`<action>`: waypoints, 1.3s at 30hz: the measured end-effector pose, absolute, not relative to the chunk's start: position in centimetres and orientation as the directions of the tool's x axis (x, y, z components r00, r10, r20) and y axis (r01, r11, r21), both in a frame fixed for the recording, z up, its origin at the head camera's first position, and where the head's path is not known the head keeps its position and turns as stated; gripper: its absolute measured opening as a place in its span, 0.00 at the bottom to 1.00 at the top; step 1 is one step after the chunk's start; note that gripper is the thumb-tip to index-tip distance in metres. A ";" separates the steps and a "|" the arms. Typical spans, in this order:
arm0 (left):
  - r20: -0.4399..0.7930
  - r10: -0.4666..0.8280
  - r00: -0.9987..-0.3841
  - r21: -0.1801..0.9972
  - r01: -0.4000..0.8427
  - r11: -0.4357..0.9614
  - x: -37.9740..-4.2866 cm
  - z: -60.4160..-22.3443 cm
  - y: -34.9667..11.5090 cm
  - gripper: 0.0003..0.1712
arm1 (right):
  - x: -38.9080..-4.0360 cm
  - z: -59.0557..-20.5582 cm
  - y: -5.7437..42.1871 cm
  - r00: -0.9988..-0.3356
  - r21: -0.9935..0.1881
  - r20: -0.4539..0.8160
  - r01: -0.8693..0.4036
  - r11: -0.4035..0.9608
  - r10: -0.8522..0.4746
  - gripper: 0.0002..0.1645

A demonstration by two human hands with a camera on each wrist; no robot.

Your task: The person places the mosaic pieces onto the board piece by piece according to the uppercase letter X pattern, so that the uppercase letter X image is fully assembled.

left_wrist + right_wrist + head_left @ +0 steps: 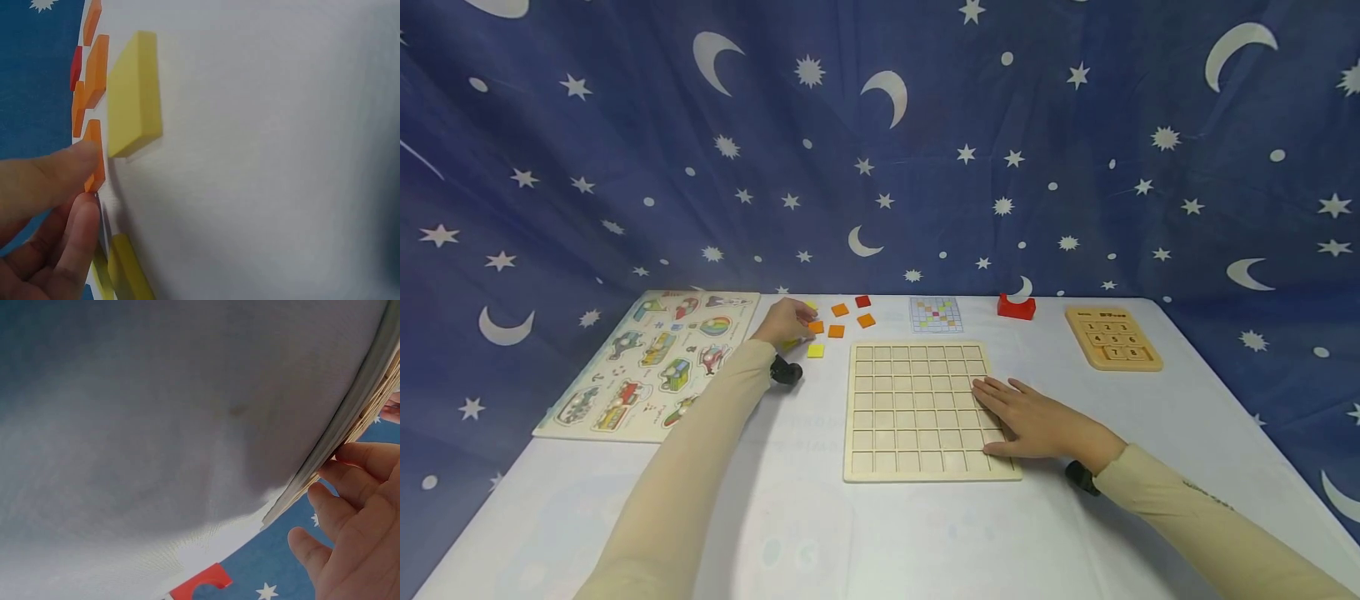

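Observation:
My left hand (786,323) is over the loose square tiles at the back left. Its thumb and a finger pinch an orange tile (95,159) at the edges. A yellow tile (816,351) lies flat just in front of that hand; more yellow tiles (128,269) are partly hidden beneath and behind the fingers. My right hand (1033,421) rests with spread fingers on the right edge of a wooden grid board (906,411), whose visible squares hold no tiles. In the right wrist view the fingertips touch the board's rim (350,419).
Other orange tiles (836,332) and a red tile (862,301) lie behind the board. A coloured grid card (936,315), a red block (1017,308) and a wooden number puzzle (1112,338) are along the back. A picture puzzle board (651,362) lies under the left forearm.

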State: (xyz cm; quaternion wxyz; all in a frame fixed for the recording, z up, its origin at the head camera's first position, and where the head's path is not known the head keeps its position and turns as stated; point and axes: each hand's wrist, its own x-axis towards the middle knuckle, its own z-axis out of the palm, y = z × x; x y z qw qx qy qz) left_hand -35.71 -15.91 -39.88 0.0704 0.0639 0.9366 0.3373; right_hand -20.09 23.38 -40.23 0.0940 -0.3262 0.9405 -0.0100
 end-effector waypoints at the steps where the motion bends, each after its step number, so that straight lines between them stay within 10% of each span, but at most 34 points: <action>1: -0.091 0.164 -0.982 0.640 0.069 0.766 -35.7 -40.0 -15.9 0.24 | -20.1 -40.2 23.4 -0.769 -0.080 -0.170 -0.612 0.787 -0.616 0.53; 39: -0.112 0.118 -0.987 0.635 0.020 0.772 -35.5 -40.3 -15.8 0.21 | -22.8 -40.2 24.0 -0.778 -0.094 -0.190 -0.593 0.800 -0.599 0.55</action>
